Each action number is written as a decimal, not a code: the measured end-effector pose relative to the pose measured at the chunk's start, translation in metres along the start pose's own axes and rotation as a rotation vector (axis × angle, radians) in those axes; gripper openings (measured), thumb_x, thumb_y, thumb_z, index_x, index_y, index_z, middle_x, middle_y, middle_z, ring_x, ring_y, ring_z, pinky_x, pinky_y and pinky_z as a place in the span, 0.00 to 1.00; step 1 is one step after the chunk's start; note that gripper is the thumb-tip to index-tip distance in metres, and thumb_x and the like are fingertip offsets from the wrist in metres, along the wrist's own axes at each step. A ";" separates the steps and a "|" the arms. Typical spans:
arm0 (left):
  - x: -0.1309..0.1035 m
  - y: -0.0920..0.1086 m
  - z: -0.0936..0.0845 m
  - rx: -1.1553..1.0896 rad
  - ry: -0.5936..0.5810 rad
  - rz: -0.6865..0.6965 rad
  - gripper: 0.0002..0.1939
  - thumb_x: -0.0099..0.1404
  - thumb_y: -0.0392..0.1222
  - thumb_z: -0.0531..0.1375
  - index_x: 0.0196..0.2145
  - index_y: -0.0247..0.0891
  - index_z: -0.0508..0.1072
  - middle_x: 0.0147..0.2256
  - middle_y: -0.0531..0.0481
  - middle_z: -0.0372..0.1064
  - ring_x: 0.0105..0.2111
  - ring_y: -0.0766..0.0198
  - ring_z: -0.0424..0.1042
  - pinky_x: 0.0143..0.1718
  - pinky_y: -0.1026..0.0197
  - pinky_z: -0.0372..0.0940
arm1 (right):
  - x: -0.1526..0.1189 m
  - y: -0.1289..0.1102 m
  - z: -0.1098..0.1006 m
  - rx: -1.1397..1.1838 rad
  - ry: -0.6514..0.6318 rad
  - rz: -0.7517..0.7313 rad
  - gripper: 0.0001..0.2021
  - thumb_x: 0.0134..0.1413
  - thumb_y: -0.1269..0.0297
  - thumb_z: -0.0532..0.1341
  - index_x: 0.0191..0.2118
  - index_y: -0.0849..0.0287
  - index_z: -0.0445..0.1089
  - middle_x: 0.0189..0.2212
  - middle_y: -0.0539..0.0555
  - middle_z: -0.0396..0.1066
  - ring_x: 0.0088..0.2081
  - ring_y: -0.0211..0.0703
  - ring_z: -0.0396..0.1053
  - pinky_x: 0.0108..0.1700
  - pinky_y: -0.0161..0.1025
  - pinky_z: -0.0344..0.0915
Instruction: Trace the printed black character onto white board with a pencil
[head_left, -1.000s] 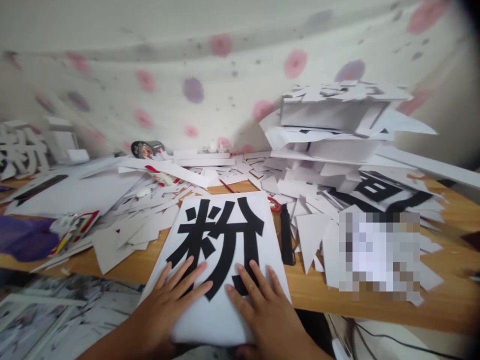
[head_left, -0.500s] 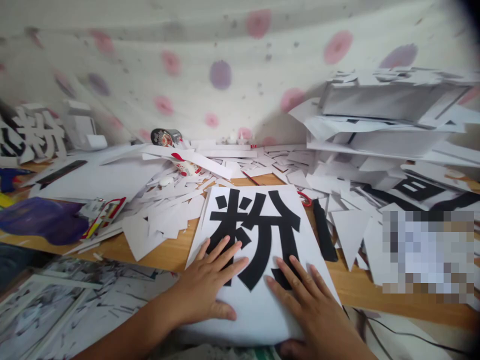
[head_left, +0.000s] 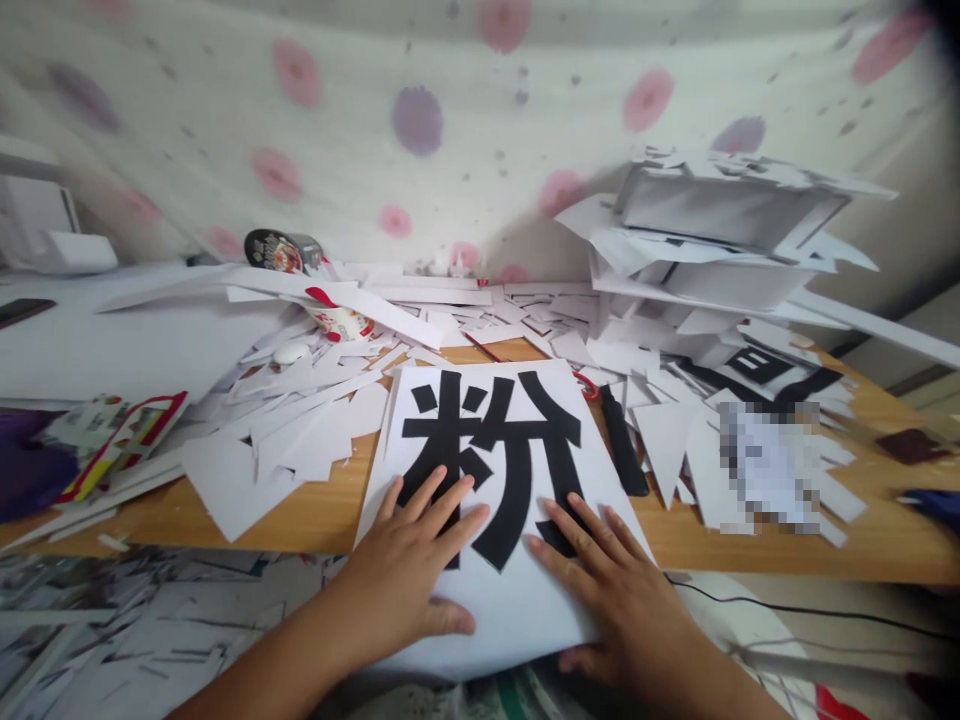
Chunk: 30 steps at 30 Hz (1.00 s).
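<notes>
- 2 bare hands of yours lie palm down on a white sheet (head_left: 525, 620) at the near edge of the wooden table (head_left: 750, 555); its lower end reaches past that edge towards you.
- Your left hand (head_left: 416, 565) is spread, 4 fingers apart, with their tips over the left part of the large black character (head_left: 514, 500); its thumb points right across the bare white below.
- Your right hand (head_left: 611, 580) is also spread, its fingertips around the character's lower right stroke. Its thumb sits at the sheet's near edge; whether it tucks beneath, you cannot tell.
- The sheet is directly before you, the character upright from your side, and a 2nd paper edge shows along its upper left.
- Just right of the sheet you have a long black tool (head_left: 622, 445), and near its top end a red loop (head_left: 585, 385), partly hidden.
- Beyond the sheet's top edge lies a thin red stick (head_left: 480, 345).
- To your left, many white scraps (head_left: 300, 430) spread over the table, with a colourful packet (head_left: 127, 440) beside a purple bag (head_left: 26, 455).
- Farther back you see a tilted white cup (head_left: 341, 322) with red marks, and a black tub (head_left: 277, 250) on its side.
- At your right, white boxy pieces (head_left: 712, 210) stand piled, scraps on top.
</notes>
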<state>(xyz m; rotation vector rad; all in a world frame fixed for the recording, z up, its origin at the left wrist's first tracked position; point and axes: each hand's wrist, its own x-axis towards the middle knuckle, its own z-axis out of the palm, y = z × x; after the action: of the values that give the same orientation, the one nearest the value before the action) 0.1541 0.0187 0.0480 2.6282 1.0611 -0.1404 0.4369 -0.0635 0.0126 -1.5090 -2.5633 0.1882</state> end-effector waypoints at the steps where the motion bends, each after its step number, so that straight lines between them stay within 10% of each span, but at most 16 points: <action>1: 0.004 0.001 -0.007 0.002 -0.008 -0.007 0.46 0.54 0.68 0.61 0.66 0.58 0.51 0.69 0.49 0.40 0.67 0.37 0.41 0.61 0.26 0.38 | 0.000 0.000 0.000 0.005 -0.016 0.003 0.57 0.33 0.44 0.73 0.68 0.41 0.44 0.70 0.55 0.38 0.67 0.70 0.44 0.64 0.69 0.43; 5: 0.034 0.000 -0.032 0.052 0.037 -0.011 0.37 0.57 0.61 0.63 0.62 0.53 0.61 0.65 0.47 0.53 0.63 0.41 0.53 0.60 0.32 0.46 | 0.001 0.000 -0.004 0.009 -0.041 0.001 0.58 0.32 0.42 0.73 0.68 0.40 0.44 0.70 0.56 0.36 0.67 0.70 0.43 0.64 0.69 0.41; 11: 0.081 -0.026 -0.030 0.042 0.078 -0.022 0.38 0.62 0.64 0.56 0.66 0.55 0.52 0.70 0.48 0.37 0.68 0.39 0.34 0.62 0.28 0.35 | 0.003 0.003 -0.004 -0.022 -0.092 -0.032 0.61 0.29 0.44 0.74 0.69 0.41 0.41 0.70 0.59 0.37 0.66 0.73 0.46 0.61 0.71 0.48; 30: 0.080 -0.036 -0.017 0.043 0.083 -0.073 0.40 0.61 0.71 0.49 0.67 0.59 0.45 0.70 0.50 0.29 0.68 0.37 0.27 0.58 0.21 0.28 | 0.009 0.018 0.009 -0.519 0.325 -0.279 0.29 0.60 0.63 0.54 0.66 0.46 0.53 0.61 0.57 0.62 0.59 0.60 0.61 0.54 0.55 0.59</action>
<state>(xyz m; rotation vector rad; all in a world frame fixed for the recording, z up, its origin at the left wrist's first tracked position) 0.1868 0.1011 0.0391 2.6553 1.1953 -0.0716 0.4460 -0.0477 0.0011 -1.1560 -2.6172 -0.7424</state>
